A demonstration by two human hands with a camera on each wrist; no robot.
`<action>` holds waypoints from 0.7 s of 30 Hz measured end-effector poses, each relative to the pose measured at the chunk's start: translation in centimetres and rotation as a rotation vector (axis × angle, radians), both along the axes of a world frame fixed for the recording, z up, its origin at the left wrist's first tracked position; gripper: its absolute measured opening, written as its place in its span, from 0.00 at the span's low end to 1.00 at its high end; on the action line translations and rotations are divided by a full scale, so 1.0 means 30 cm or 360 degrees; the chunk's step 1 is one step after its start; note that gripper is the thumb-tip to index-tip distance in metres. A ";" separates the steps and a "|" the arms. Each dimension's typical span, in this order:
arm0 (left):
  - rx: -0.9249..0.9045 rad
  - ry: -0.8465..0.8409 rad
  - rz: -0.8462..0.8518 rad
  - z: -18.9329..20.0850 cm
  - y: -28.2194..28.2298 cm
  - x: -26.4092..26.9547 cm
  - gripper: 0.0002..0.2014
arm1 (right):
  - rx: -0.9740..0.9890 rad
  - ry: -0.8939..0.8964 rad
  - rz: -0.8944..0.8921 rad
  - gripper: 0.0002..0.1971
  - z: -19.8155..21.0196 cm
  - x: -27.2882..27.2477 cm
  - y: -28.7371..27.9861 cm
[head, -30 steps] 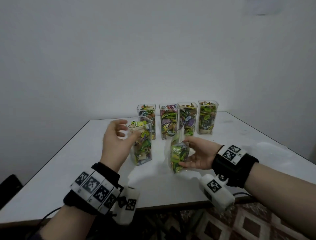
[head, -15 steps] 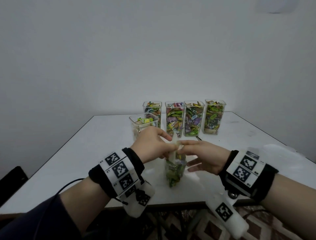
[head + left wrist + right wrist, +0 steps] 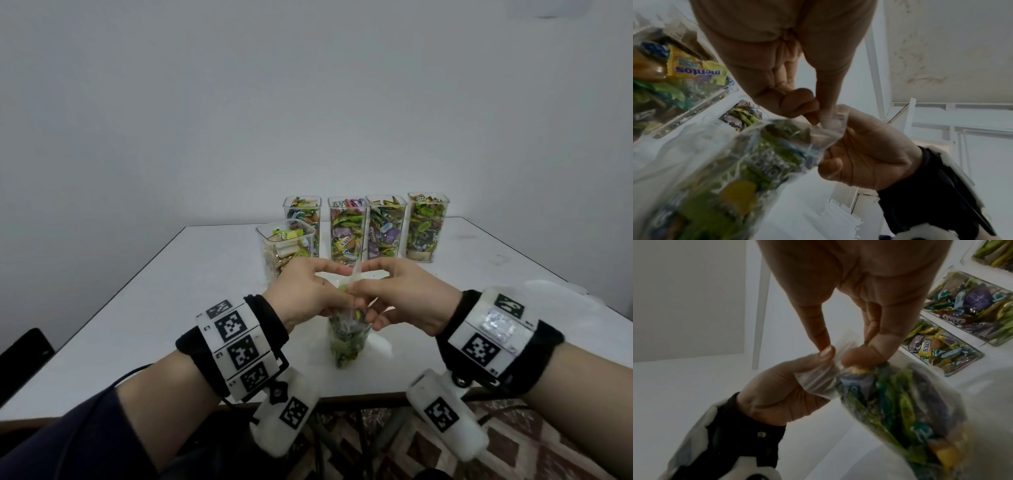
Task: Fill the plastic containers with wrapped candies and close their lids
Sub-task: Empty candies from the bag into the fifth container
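1. Bag-opening looks like the step in hand: both hands meet at the mouth of a clear candy bag, which hangs between and just below them; the next move probably calls for parting its top, then tipping it into the part-filled container beyond the left knuckles.
2. Left hand pinches the bag's top edge, thumb against forefinger.
3. Right hand pinches the same edge opposite, fingertips nearly touching the left's.
4. Four full containers, lidless, stand beyond both hands.
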State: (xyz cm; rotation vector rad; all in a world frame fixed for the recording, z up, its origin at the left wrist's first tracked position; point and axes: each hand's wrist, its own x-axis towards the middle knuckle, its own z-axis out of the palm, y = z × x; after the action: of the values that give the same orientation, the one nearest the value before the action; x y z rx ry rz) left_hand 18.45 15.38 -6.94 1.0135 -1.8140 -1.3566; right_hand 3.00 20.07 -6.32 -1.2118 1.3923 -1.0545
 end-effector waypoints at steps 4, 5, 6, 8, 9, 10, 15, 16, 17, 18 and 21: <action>0.0019 0.0082 -0.0012 -0.008 0.009 0.006 0.21 | -0.0029 -0.0023 -0.0009 0.22 -0.011 0.007 -0.013; 0.0025 0.0105 -0.0011 -0.010 0.009 0.011 0.21 | -0.0037 -0.0041 -0.0002 0.20 -0.011 0.007 -0.014; 0.0037 0.0127 -0.0015 -0.013 0.009 0.018 0.21 | -0.0046 -0.0068 0.0002 0.20 -0.011 0.008 -0.013; 0.0077 0.0181 -0.0020 -0.017 0.009 0.029 0.19 | -0.0075 -0.0138 -0.0022 0.21 -0.013 0.013 -0.012; 0.0090 0.0204 -0.0012 -0.019 0.008 0.033 0.18 | -0.0097 -0.0173 -0.0053 0.22 -0.016 0.015 -0.012; 0.0095 0.0223 0.0002 -0.020 0.009 0.036 0.17 | -0.0117 -0.0204 -0.0089 0.22 -0.019 0.016 -0.013; 0.0084 0.0263 0.0092 -0.019 0.008 0.034 0.14 | -0.0131 -0.0265 -0.0107 0.18 -0.018 0.021 -0.022; 0.0088 0.0263 0.0102 -0.020 0.006 0.033 0.15 | -0.0130 -0.0258 -0.0096 0.17 -0.018 0.020 -0.024; 0.0089 0.0264 0.0107 -0.024 0.005 0.032 0.16 | -0.0132 -0.0254 -0.0090 0.16 -0.017 0.019 -0.025; 0.0083 0.0264 0.0104 -0.027 0.003 0.032 0.17 | -0.0138 -0.0252 -0.0089 0.16 -0.017 0.019 -0.026; 0.0044 0.0252 0.0070 -0.041 0.002 0.028 0.18 | -0.0169 -0.0219 -0.0090 0.16 -0.017 0.020 -0.028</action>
State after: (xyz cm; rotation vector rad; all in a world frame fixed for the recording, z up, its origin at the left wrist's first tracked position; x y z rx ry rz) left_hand 19.29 15.44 -8.17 0.9277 -1.6517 -1.3980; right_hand 3.61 19.23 -6.82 -1.1585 1.2844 -1.2409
